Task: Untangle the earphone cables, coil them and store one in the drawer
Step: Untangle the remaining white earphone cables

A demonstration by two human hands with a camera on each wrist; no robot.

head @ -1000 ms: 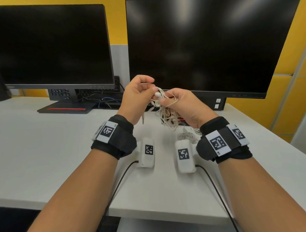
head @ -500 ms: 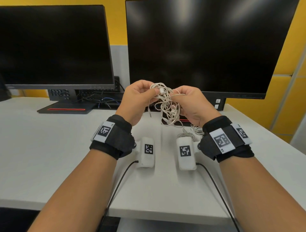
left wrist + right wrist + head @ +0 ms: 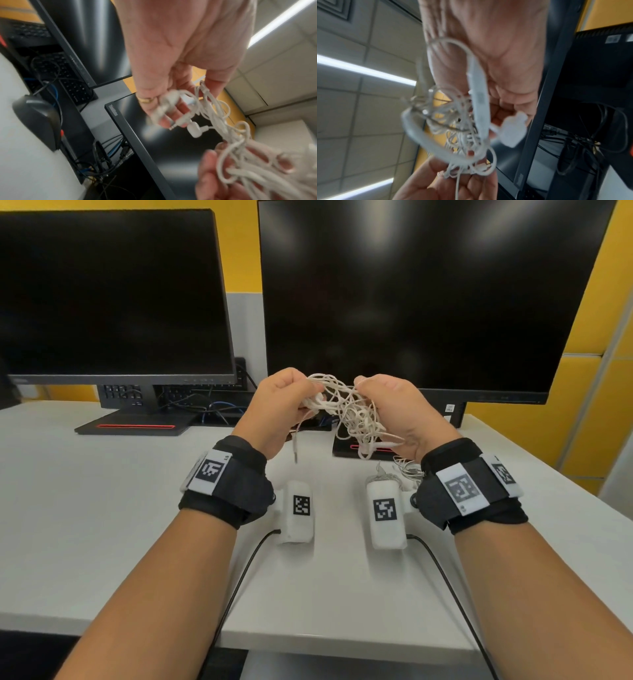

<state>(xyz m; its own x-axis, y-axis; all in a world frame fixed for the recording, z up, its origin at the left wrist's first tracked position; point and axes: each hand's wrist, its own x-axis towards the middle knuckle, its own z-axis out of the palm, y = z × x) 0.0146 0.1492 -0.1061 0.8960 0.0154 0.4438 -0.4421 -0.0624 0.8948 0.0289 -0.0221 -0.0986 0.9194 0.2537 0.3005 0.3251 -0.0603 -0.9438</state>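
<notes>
White cable, a tangled bundle of earphone cables (image 3: 346, 409), hangs in the air between the two hands, above the white desk (image 3: 102, 491) and in front of the right monitor (image 3: 428, 296); the left hand (image 3: 277, 409) pinches one side with curled fingers and the right hand (image 3: 397, 412) closes round the other side, so the bundle stretches left to right, and most loops fall nearer the right hand; I judge that the next pull must go sideways, each hand away from the other. One jack plug (image 3: 295, 455) hangs free under the left hand; a second earphone cable (image 3: 406, 470) lies on the desk near the right wrist. Only the left wrist view shows an earbud (image 3: 194, 130) just beside the left fingers; only the right wrist view shows the flat inline remote (image 3: 479, 100) across the right palm; no drawer is visible.
</notes>
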